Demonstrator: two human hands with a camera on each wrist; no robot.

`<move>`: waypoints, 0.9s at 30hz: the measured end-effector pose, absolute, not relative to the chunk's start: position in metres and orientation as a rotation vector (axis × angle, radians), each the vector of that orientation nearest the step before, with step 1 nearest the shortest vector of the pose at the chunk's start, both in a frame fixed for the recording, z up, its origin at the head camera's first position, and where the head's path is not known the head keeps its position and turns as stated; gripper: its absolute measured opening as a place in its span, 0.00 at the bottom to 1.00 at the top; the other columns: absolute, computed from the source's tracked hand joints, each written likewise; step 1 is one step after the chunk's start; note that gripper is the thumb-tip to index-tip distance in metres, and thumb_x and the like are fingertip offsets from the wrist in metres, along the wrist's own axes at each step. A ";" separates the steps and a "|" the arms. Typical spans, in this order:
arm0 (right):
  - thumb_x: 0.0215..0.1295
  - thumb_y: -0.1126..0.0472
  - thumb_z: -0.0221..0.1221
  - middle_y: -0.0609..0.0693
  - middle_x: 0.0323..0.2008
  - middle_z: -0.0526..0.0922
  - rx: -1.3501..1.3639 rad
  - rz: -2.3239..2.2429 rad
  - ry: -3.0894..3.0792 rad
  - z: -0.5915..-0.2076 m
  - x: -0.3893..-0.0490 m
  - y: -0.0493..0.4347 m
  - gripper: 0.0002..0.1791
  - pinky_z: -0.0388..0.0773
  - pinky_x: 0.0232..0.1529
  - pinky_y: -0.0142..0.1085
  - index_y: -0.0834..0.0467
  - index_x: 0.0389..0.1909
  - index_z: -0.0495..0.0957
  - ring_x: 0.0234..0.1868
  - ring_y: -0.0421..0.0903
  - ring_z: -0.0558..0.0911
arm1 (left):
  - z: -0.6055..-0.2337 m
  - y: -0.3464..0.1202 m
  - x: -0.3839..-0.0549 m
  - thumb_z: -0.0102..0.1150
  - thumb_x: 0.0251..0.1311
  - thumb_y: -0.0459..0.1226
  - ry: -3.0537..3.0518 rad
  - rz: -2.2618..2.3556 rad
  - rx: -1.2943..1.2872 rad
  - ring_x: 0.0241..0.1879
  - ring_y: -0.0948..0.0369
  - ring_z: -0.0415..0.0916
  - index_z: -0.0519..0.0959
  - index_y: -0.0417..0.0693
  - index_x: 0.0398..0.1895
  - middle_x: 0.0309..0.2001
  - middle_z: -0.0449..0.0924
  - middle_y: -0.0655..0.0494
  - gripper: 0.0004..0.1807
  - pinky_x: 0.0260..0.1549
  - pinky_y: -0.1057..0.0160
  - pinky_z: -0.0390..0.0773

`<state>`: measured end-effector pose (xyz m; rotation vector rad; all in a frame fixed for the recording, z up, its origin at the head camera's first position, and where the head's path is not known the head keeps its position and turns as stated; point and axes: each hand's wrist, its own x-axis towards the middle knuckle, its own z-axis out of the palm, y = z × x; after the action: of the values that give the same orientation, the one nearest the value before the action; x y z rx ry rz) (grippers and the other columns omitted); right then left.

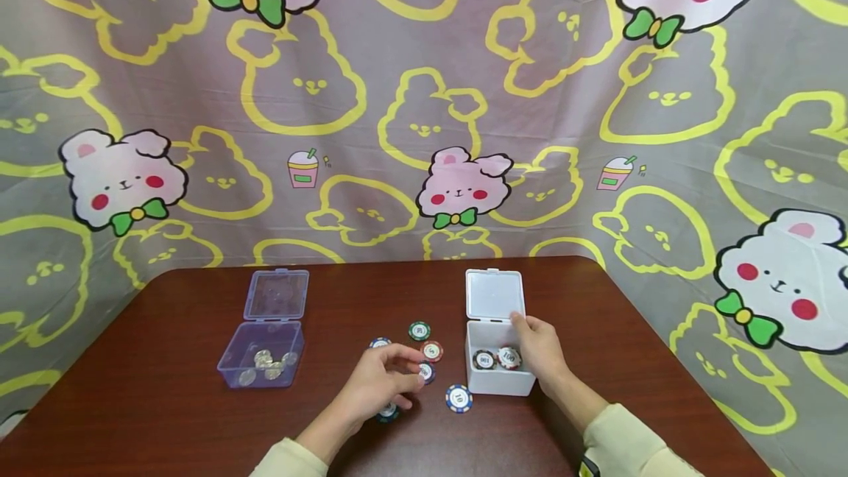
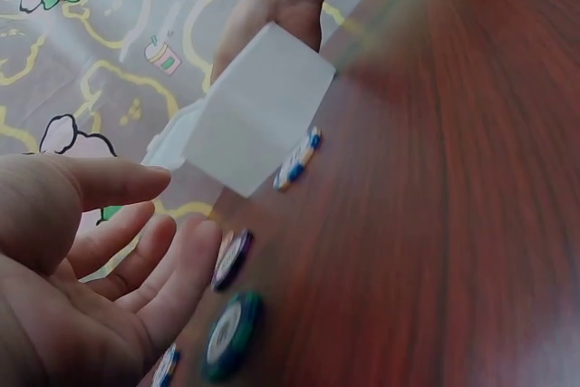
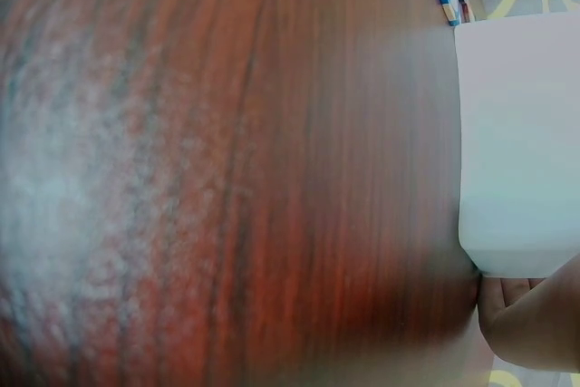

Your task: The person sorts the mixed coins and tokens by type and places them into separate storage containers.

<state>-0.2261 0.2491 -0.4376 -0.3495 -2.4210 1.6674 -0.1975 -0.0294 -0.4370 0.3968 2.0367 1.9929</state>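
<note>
Right hand steadying white box at lower centre-right, fingers on rim. Left hand loosely curled over loose chips – empty. Risk: box tipping, spilling.

Loose round poker chips crowd the dark wooden table between the clear purple plastic box of coins and the white plastic box, whose upright lid blocks its far side. The left hand hovers over the chips; the right hand covers the white box's right rim. Bare wood lies open along the front-left and far edge.
</note>
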 end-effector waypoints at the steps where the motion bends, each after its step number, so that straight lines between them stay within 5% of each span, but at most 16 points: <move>1: 0.79 0.53 0.48 0.57 0.36 0.83 -0.348 1.670 -2.420 -0.438 -0.226 0.249 0.24 0.69 0.46 0.40 0.73 0.46 0.80 0.44 0.52 0.74 | -0.437 -0.033 -0.197 0.67 0.54 0.25 2.063 1.975 0.398 0.31 0.57 0.81 0.78 0.27 0.49 0.39 0.80 0.44 0.19 0.24 0.60 0.84; 27: 0.79 0.52 0.48 0.59 0.39 0.83 -0.346 1.664 -2.442 -0.435 -0.225 0.249 0.25 0.69 0.47 0.42 0.73 0.48 0.79 0.46 0.53 0.75 | -0.446 -0.077 -0.184 0.74 0.45 0.26 2.437 1.597 0.506 0.16 0.62 0.72 0.81 0.35 0.49 0.40 0.77 0.47 0.23 0.14 0.66 0.74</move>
<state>-0.2249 0.2493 -0.4346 -0.3456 -2.4421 1.6637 -0.1843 -0.0772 -0.4464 0.5055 2.4374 1.5970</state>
